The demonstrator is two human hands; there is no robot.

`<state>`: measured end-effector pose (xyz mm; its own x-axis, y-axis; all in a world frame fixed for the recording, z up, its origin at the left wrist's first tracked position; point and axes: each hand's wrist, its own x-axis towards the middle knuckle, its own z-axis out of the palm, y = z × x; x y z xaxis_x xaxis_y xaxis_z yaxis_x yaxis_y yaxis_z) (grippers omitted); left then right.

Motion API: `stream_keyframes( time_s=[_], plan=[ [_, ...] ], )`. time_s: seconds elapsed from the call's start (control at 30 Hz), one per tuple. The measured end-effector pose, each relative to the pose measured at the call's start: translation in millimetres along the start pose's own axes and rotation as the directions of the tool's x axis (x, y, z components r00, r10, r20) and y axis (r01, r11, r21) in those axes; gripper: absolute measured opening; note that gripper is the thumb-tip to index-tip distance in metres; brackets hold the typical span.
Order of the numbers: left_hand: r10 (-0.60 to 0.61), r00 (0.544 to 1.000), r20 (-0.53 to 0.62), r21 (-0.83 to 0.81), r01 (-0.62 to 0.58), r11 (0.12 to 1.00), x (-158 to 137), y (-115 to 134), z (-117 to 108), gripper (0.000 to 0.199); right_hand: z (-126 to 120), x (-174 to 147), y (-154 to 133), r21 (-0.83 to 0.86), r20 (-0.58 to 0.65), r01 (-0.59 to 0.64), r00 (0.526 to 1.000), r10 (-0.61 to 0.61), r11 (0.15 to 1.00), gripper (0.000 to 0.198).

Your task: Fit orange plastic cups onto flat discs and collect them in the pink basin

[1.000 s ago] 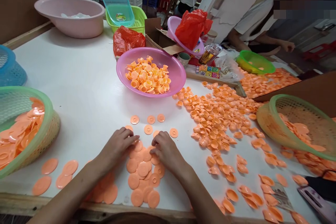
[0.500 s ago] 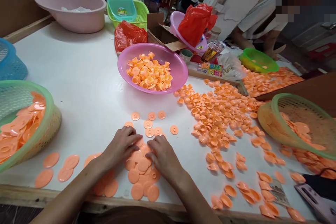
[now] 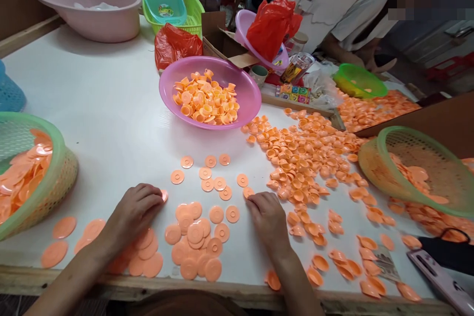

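Fingers together, my left hand [image 3: 138, 210] grips the edge of a small orange toy saucer [image 3: 164, 195] at its fingertips, low over the white table. On the other side, my right hand [image 3: 269, 219] has its fingertips closed on another toy saucer [image 3: 248, 191]. Between the hands lies a heap of overlapping flat orange discs [image 3: 195, 233]. Beyond it, several saucers with a ring in the middle [image 3: 219, 183] are spread out singly. More discs [image 3: 148, 254] lie partly under my left forearm.
A pink basin [image 3: 246, 103] holds orange toy cups. Loose cups [image 3: 303, 148] cover the table to the right. Green baskets with discs stand left [image 3: 68, 177] and right [image 3: 374, 158]. A phone [image 3: 437, 276] lies at the right edge. Another person's hands [image 3: 370, 59] are at the far right.
My hands have moved apart from the middle heap, the left one leftward and the right one rightward, each now at a saucer. The heap between them is uncovered, with several ringed saucers showing.
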<state>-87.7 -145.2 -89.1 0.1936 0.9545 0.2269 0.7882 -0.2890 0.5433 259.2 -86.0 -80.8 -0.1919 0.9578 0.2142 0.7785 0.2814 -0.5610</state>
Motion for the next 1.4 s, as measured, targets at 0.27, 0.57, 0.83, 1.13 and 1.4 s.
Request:
stream_keyframes(
  time_s=[0.27,0.57,0.83,1.13,1.4],
  plan=[
    [0.004,0.988,0.156,0.091,-0.019,0.996,12,36,33,0.014,29,-7,-58,0.059,0.324,0.076,0.942,-0.091,0.995,0.024],
    [-0.202,0.974,0.102,-0.244,0.221,0.944,4,37,10,0.013,37,-3,-62,0.015,0.23,0.239,0.944,-0.236,0.971,0.027],
    [0.071,0.996,-0.05,0.057,-0.068,0.996,11,27,18,0.019,64,16,-87,0.184,0.356,0.203,0.898,-0.258,0.962,0.024],
    [0.038,0.972,0.234,0.048,-0.051,0.998,4,52,31,0.019,41,-6,-81,0.074,0.398,0.282,0.871,-0.287,0.957,0.02],
    [-0.125,0.951,0.282,-0.053,0.146,0.988,-5,60,40,0.017,29,-32,-79,0.354,0.34,-0.106,0.94,-0.022,0.929,0.016]
  ],
)
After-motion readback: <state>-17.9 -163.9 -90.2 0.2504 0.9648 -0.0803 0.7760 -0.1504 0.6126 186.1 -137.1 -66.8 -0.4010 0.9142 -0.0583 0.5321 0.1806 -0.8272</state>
